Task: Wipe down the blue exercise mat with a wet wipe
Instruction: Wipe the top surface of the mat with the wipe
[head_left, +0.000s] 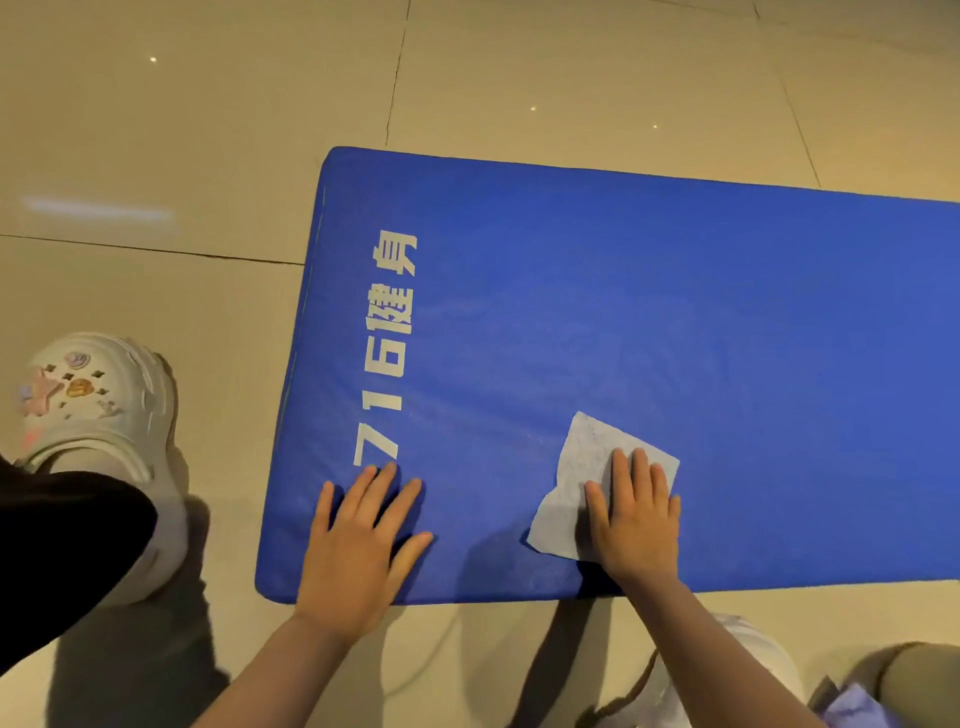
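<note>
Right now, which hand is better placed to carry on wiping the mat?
The right hand: it lies flat on the wipe on the mat. The left hand only presses bare mat near the white lettering.

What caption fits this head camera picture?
Right hand presses a wet wipe flat on the blue mat; left hand steadies it.

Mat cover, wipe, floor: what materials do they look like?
Blue exercise mat: padded, likely foam under a matte woven or vinyl cover, with a stitched end seam and white printed lettering. Wet wipe under the right hand: thin nonwoven sheet, creased. Floor: glossy beige tile, with grout lines and light reflections.
</note>
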